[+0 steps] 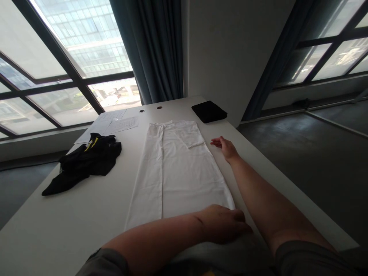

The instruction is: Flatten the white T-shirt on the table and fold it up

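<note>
A long white garment [175,172] lies flat and lengthwise on the white table [77,222], with a pocket-like flap near its far right side. My right hand [225,148] rests open on the table, its fingertips just beyond the garment's right edge and apparently not touching it. Reaching across from the left, my left hand [222,224] lies at the garment's near right corner, fingers curled. Whether it grips the cloth, I cannot tell. The garment's nearest end is hidden behind my left forearm.
A crumpled black garment with yellow marks [89,158] lies left of the white one. Printed papers [115,124] lie beyond it, and a folded black cloth [209,111] sits at the far end. The table's right edge drops to a dark floor [301,172].
</note>
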Demonstrator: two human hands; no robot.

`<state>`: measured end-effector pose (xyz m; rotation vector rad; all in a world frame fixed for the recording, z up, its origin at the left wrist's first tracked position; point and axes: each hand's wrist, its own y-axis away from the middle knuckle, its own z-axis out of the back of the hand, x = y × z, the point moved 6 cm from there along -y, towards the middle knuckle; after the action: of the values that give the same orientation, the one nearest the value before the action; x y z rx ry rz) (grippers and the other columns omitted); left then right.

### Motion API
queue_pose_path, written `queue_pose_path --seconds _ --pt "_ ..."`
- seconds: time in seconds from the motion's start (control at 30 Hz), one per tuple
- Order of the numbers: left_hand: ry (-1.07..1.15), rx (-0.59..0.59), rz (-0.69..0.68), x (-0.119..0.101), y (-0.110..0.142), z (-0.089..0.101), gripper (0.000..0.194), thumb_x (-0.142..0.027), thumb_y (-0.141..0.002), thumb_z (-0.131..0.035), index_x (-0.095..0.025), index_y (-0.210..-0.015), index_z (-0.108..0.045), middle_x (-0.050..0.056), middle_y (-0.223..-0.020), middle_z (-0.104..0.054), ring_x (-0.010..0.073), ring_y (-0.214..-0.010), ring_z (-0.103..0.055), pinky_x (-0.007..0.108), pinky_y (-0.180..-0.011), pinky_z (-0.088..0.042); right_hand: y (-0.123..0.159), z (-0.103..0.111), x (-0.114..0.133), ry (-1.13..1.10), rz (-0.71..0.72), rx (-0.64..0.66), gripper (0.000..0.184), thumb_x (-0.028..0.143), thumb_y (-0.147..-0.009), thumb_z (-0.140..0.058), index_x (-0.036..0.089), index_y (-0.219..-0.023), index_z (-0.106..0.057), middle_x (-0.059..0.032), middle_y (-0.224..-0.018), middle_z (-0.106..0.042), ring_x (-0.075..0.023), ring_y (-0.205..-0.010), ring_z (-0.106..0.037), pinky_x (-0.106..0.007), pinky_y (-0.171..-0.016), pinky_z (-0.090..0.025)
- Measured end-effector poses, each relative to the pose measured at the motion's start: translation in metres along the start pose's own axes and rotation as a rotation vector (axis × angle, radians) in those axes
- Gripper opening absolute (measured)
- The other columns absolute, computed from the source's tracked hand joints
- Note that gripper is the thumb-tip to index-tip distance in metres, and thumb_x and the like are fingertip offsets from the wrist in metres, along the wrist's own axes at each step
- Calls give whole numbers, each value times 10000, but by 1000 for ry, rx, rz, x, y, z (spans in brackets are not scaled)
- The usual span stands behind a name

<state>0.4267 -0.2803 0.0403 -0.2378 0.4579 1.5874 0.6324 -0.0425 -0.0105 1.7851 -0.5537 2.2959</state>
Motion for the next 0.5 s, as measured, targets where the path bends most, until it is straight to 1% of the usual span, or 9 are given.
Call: queue_pose_path --seconds 0.1,0.17,0.23,0.3,0.37,0.43,0.5 --pt "-32 -64 -41 -1 10 4 315 -349 -1020 -504 -293 -1289 -658 46 -1376 -640 235 -1019 -705 331 -807 -541 2 -3 3 111 16 30 685 650 -1049 -244 167 -1072 -730 -138 -1144 -776 -224 -1123 -713 -365 -1010 -530" --pt "-23 -135 -38 1 22 9 287 -345 -1000 -535 -290 -1246 -672 27 -1406 -625 218 -1006 -697 329 -848 -543 0 -7 5 202 25 59 616 588 -1065 -272 191 -1062 -744 -108 -1196 -768 -213 -1180 -686 -356 -1053 -504" --pt "14 -209 -31 1 34 15 260 -311 -991 -541 -283 -1210 -678 2 -1425 -620 194 -1018 -689 316 -925 -531 -8 -15 7 290 36 89 544 510 -1073 -304 208 -1074 -756 -79 -1229 -762 -199 -1223 -665 -338 -1097 -469" --pt "48 -245 -48 -1 46 20 234 -262 -991 -529 -259 -1165 -685 2 -1380 -655 182 -1056 -682 297 -1007 -500 -20 -25 8 365 42 120 494 434 -1074 -321 217 -1111 -762 -60 -1257 -755 -180 -1253 -650 -313 -1121 -442" --pt "63 -254 -71 -5 57 25 224 -212 -995 -511 -222 -1125 -693 31 -1295 -699 182 -1093 -677 277 -1060 -470 -36 -38 9 401 43 148 454 385 -1065 -348 223 -1136 -766 -48 -1296 -742 -164 -1285 -630 -297 -1139 -415" --pt "73 -264 -72 -7 66 28 224 -188 -1006 -496 -194 -1099 -700 55 -1243 -720 181 -1107 -677 259 -1077 -461 -53 -50 10 407 37 163 416 367 -1047 -394 228 -1107 -782 -44 -1311 -736 -164 -1308 -613 -295 -1159 -386" --pt "92 -279 -59 -7 75 29 225 -182 -1020 -490 -191 -1090 -703 57 -1245 -725 176 -1116 -681 248 -1076 -467 -69 -59 10 413 14 161 415 383 -1033 -420 219 -1057 -801 -54 -1277 -751 -182 -1291 -624 -306 -1155 -389"
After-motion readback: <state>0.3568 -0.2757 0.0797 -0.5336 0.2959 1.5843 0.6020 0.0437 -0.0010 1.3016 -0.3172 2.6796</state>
